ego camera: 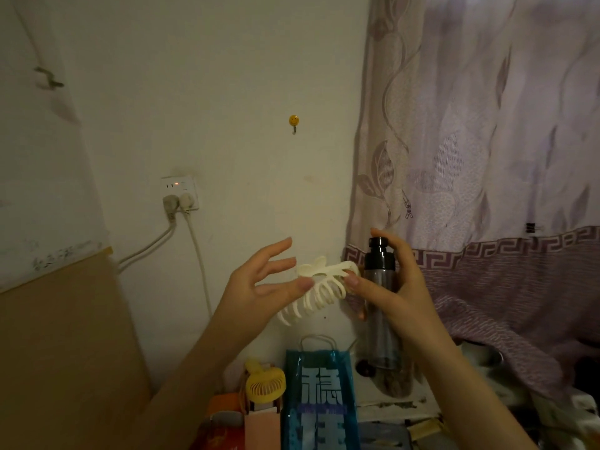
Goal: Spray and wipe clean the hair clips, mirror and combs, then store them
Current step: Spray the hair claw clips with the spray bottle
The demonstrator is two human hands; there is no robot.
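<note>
The left hand (259, 284) is raised in front of the wall, its fingers (279, 246) spread and nearly straight; only the thumb tip seems to touch the left end of the white hair clip (319, 287), so this hand is released, not grasping. The clip is held up in the air between both hands, well above the blue paper bag (319, 401) and the yellow hand fan (264, 383) below; its long axis goes from lower left to upper right, the teeth pointing down and to the left. At its right end the thumb of the right hand (399, 287) presses on it; the same hand is curled round the dark spray bottle (380, 274), with one finger over the cap; whether the nozzle faces the clip I cannot tell. In my judgement the right hand is the nearer one and carries most of the clip; the spray must go leftward, along the teeth.
</note>
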